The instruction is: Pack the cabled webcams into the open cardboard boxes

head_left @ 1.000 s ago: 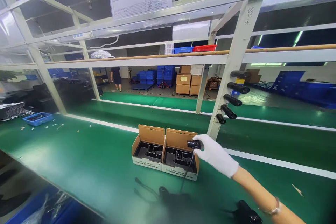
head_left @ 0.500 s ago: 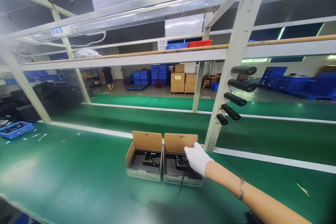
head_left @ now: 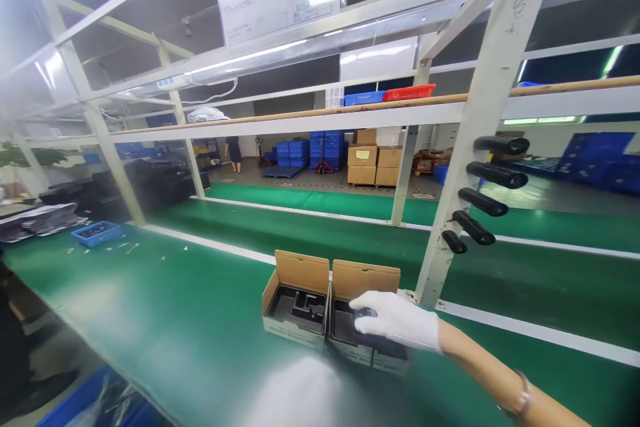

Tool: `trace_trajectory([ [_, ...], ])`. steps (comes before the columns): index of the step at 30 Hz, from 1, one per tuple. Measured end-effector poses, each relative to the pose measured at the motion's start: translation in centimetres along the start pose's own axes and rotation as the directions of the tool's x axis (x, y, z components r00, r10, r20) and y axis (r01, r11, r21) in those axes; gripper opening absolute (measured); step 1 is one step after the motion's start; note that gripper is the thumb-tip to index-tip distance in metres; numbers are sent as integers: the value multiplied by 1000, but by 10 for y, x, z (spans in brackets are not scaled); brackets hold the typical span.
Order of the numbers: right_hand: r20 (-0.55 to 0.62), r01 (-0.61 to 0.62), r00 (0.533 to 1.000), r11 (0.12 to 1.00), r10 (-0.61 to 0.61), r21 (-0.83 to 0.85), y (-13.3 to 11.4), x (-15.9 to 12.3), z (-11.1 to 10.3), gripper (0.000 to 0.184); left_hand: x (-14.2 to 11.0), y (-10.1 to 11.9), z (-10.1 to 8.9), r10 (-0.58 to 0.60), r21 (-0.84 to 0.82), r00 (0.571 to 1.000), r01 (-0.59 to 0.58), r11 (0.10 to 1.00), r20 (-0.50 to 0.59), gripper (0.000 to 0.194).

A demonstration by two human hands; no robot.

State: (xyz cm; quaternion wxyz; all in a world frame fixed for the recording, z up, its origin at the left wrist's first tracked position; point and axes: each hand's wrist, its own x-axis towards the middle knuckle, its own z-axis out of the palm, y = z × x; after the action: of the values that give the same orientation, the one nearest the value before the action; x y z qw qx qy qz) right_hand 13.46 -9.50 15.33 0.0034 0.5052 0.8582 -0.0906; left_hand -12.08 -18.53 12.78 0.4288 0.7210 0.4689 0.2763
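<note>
Two open cardboard boxes stand side by side, lids raised. The left box (head_left: 303,270) holds a black molded tray (head_left: 285,312) with raised parts. Over the right box (head_left: 367,273) is my white-gloved right hand (head_left: 395,319), its thumb and fingers curled toward each other above that box's black tray (head_left: 343,323). Something dark shows between and under the fingers, mostly hidden; a thin dark cord (head_left: 373,355) crosses the front of the box. A white blur at the bottom is my gloved left hand (head_left: 305,390), smeared by motion, in front of the boxes.
A white post (head_left: 463,167) with several black foam-like grips (head_left: 495,175) rises behind the right box. An overhead shelf beam (head_left: 300,121) spans the green table (head_left: 175,307). A blue bin (head_left: 97,233) sits at the far left, with a person (head_left: 233,152) in the background.
My left hand has entered at the bottom. My right hand has shifted lower over the right box and turned flatter. The view has swung left, so the boxes appear farther right.
</note>
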Motion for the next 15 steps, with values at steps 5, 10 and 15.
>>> trace_trajectory([
  [5, -70, 119, 993, 806, -97, 580, -40, -35, -34, 45, 52, 32, 1, 117, 145, 981, -94, 985, -154, 25],
  [10, -160, -23, 974, 770, 161, 637, -28, -39, -29, 25, 99, 36, 18, 375, 320, 858, -266, 909, -352, 32],
  [15, -253, -7, 943, 773, 217, 634, -11, -40, -18, 18, 118, 33, 40, 309, -75, 944, -301, 951, 120, 41],
])
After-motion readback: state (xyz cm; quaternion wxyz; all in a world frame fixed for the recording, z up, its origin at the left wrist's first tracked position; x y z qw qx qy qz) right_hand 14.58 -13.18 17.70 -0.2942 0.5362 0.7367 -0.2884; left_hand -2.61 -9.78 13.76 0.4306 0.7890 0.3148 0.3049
